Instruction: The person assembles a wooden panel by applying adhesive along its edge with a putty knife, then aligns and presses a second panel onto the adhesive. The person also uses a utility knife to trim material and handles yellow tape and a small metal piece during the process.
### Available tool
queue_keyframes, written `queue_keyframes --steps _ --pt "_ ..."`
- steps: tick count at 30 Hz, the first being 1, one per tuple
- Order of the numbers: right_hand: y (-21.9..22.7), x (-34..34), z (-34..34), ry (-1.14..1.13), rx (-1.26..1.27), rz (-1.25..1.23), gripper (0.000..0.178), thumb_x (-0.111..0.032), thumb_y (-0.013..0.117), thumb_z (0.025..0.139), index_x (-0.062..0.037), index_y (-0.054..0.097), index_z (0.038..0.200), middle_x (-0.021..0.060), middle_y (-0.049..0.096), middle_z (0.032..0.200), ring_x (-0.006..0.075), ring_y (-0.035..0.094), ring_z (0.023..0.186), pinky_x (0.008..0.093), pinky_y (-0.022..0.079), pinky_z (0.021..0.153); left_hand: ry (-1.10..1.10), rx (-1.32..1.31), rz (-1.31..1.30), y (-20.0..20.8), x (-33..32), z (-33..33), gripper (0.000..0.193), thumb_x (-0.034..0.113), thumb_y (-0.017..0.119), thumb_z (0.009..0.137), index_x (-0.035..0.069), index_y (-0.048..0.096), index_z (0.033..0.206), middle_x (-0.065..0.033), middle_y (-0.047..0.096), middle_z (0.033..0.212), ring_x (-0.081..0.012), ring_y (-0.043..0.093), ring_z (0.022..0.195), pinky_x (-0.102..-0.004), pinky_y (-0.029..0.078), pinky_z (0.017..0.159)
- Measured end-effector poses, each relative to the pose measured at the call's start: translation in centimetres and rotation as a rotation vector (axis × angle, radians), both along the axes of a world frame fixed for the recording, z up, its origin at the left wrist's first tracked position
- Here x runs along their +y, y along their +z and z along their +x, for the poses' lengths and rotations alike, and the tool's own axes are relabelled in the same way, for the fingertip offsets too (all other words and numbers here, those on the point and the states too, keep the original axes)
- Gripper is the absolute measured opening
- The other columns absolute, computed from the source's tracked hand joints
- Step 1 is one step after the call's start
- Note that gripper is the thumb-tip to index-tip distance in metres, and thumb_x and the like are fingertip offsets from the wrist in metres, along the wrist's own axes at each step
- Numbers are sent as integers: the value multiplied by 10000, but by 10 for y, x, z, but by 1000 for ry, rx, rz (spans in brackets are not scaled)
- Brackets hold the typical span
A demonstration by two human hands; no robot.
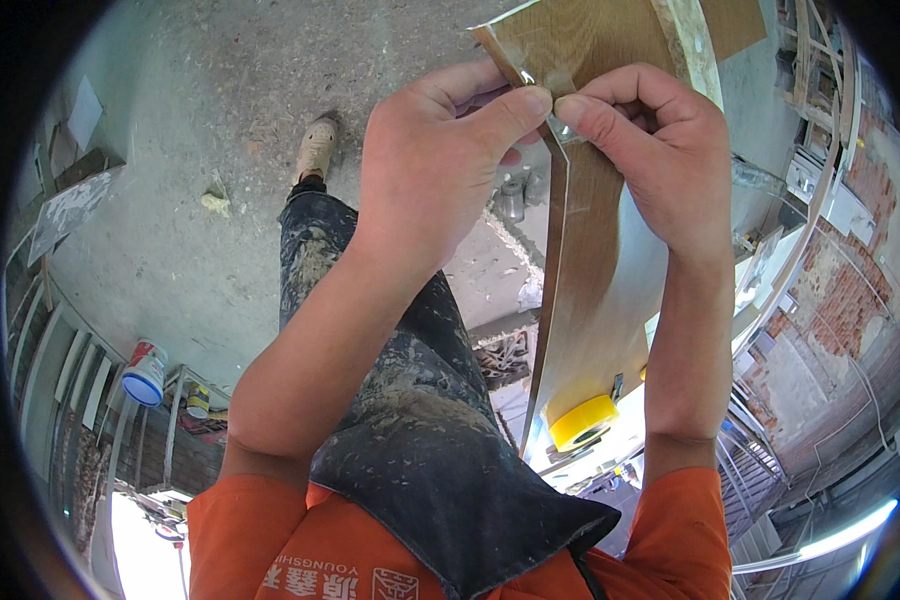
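A long wood-grain board (pixel 595 250) stretches from the far end of the view down toward my body, its narrow edge facing left. At that edge both my hands are closed, thumb tips almost touching. My left hand (pixel 435 155) pinches with its thumb on top, some fingers hidden behind the edge. My right hand (pixel 665 150) pinches just beside it, above the board's face. Between and under the thumbs shows a clear shiny strip (pixel 562 130) that looks like tape; its full extent is hidden. A yellow roll of tape (pixel 584 422) rests on the board's near part.
Left of me stand a white bucket with a blue base (pixel 145 373) and a small yellow can (pixel 199 402) by metal rails. A pale panel (pixel 70 213) leans farther left. Behind the board is a small jar (pixel 511 200). A brick wall (pixel 850 285) rises at right.
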State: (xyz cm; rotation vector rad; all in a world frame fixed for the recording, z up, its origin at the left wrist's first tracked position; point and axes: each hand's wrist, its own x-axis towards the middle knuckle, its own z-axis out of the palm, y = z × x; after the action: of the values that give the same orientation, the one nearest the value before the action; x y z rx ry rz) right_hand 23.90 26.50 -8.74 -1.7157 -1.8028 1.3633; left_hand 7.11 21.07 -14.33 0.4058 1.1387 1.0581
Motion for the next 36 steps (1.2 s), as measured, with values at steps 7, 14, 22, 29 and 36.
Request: queue_keyframes --steps 7,14,22,29,36 --pt "0 0 -2 -9 -32 24 156 -164 820 864 -32 744 899 -29 650 727 34 551 667 208 444 589 -58 19 -2 2 2 -3 295 183 688 979 -27 716 1183 -79 741 1022 -138 695 892 -293 550 788" --pt "1 1 -1 -22 -24 -11 163 -170 817 858 -28 744 887 -33 643 719 35 547 660 216 439 584 16 -8 -4 0 3 0 304 176 714 911 -45 738 1118 -79 742 876 -102 684 777 -259 556 712" --pt "5 1 -2 -63 -74 -66 144 -156 822 846 -35 748 868 -32 624 707 37 520 647 213 418 577 -27 -52 -102 0 2 1 274 144 701 953 -37 714 1158 -62 719 998 -121 659 844 -271 534 796" --pt "8 0 -4 -87 -78 -69 100 -83 814 842 -21 740 868 -14 628 741 44 525 651 222 426 581 -64 -40 -99 -3 3 1 295 150 704 951 -58 710 1160 -60 720 968 -111 659 837 -272 550 759" --pt "5 -1 -1 -93 -41 -64 97 -65 816 843 -21 736 874 -10 615 736 45 520 649 219 421 580 -90 0 -101 1 5 -2 261 143 709 944 -45 726 1124 -58 716 924 -102 651 817 -266 550 742"
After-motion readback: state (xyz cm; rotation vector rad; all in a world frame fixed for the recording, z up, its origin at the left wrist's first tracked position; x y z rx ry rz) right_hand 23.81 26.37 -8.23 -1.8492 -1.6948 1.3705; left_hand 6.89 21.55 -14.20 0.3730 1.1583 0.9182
